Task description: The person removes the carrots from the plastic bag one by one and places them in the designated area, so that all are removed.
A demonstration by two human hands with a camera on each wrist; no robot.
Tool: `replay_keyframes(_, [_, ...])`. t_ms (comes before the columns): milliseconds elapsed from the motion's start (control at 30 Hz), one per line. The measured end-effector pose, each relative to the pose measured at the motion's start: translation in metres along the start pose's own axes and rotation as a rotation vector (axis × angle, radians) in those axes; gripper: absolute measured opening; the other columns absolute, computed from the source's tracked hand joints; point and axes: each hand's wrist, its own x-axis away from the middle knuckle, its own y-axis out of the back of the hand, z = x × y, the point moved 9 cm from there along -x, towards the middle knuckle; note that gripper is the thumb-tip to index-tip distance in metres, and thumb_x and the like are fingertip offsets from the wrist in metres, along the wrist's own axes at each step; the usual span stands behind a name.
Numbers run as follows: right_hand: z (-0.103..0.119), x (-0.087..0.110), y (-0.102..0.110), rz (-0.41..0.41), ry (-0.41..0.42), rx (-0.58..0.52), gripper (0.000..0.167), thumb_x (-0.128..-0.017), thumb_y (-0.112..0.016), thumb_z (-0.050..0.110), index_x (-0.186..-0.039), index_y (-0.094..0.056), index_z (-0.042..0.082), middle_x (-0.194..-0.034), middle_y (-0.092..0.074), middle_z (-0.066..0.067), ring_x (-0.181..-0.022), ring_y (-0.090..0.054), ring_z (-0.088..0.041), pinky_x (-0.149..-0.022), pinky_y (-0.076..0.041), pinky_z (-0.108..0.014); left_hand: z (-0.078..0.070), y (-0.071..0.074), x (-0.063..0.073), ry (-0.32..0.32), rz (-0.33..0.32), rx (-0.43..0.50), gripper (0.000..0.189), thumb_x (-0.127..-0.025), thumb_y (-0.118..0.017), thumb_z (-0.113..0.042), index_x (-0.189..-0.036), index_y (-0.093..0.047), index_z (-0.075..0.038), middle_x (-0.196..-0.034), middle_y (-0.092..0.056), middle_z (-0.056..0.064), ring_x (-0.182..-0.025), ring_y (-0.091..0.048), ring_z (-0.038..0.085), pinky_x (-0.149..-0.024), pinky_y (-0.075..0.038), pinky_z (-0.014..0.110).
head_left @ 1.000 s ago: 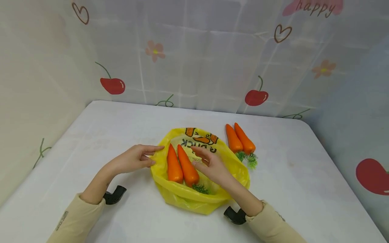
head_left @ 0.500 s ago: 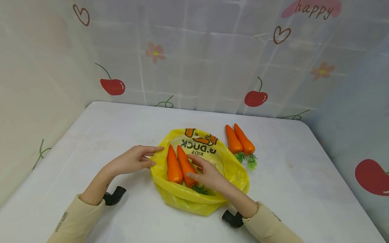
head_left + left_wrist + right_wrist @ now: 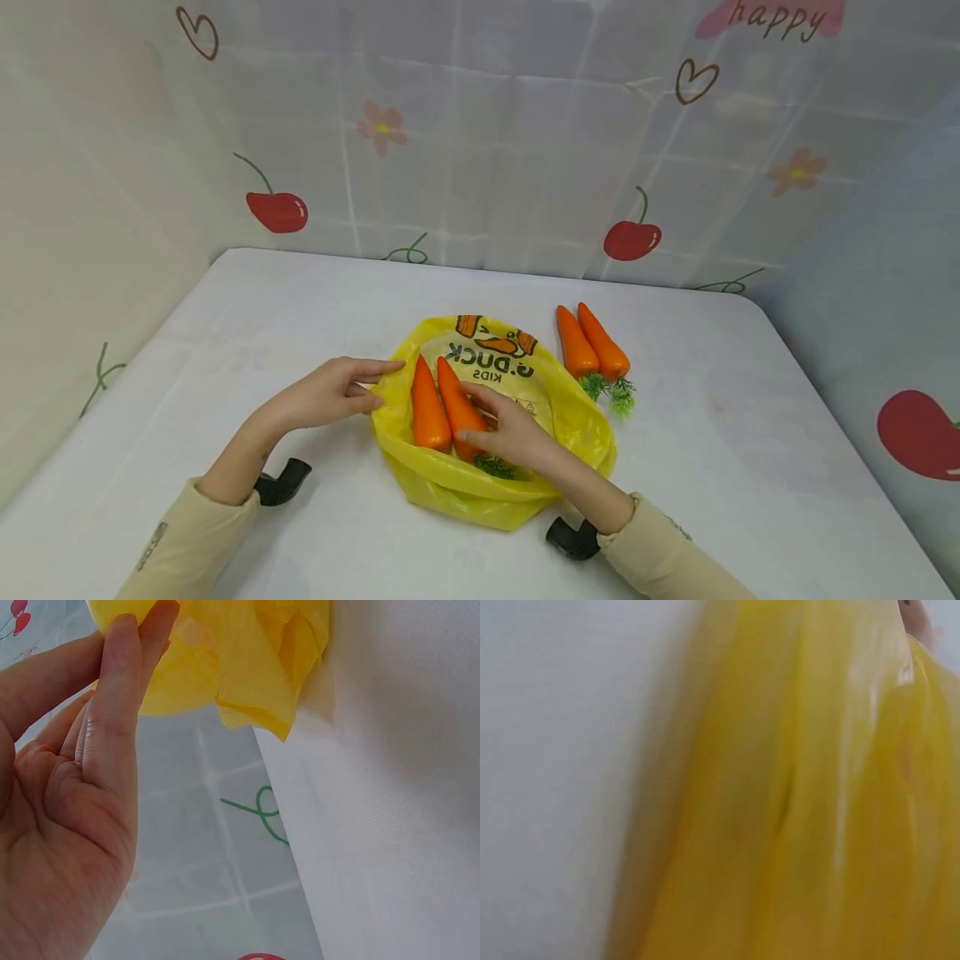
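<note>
A yellow plastic bag with a printed duck and lettering stands spread wide on the white table. Two orange carrots lie side by side inside it, the left carrot and the right carrot, whose green top shows below. My left hand pinches the bag's left rim between thumb and fingers, seen closer in the left wrist view. Inside the bag, my right hand holds the right carrot, thumb over its thick end and fingers along its far side. In the right wrist view the bag wall hides that hand.
Two more carrots with leafy green tops lie on the table, just beyond the bag's right rim. A printed curtain hangs behind the table's far edge. Black wrist mounts sit under both forearms.
My right hand has moved down and left inside the bag onto the right carrot, uncovering more of the printed lettering. The left hand has stayed at the rim.
</note>
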Motion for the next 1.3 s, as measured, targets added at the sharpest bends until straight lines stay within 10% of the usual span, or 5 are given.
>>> replay_keyframes(467, [-0.004,0.003,-0.001,0.019,-0.037,0.23,0.077,-0.081,-0.075,0.022,-0.146,-0.035,0.016,-0.144,-0.036,-0.006,-0.129,-0.033,-0.027,-0.104,-0.027,-0.047,-0.002,0.001,-0.001,0.002,0.003,0.022,0.052,-0.089,-0.059,0.002,-0.138,-0.041,0.005,-0.135,-0.043,0.027,-0.095,-0.063,0.022,-0.078,-0.052,0.028])
replay_keyframes(1300, [-0.011,0.002,-0.004,0.035,-0.064,0.016,0.071,-0.086,-0.07,0.019,-0.146,-0.033,0.014,-0.145,-0.035,-0.009,-0.128,-0.036,-0.026,-0.104,-0.029,-0.043,-0.001,-0.001,0.0,0.003,0.002,0.008,0.051,-0.09,-0.059,0.002,-0.137,-0.042,0.005,-0.135,-0.043,0.027,-0.096,-0.062,0.022,-0.078,-0.052,0.028])
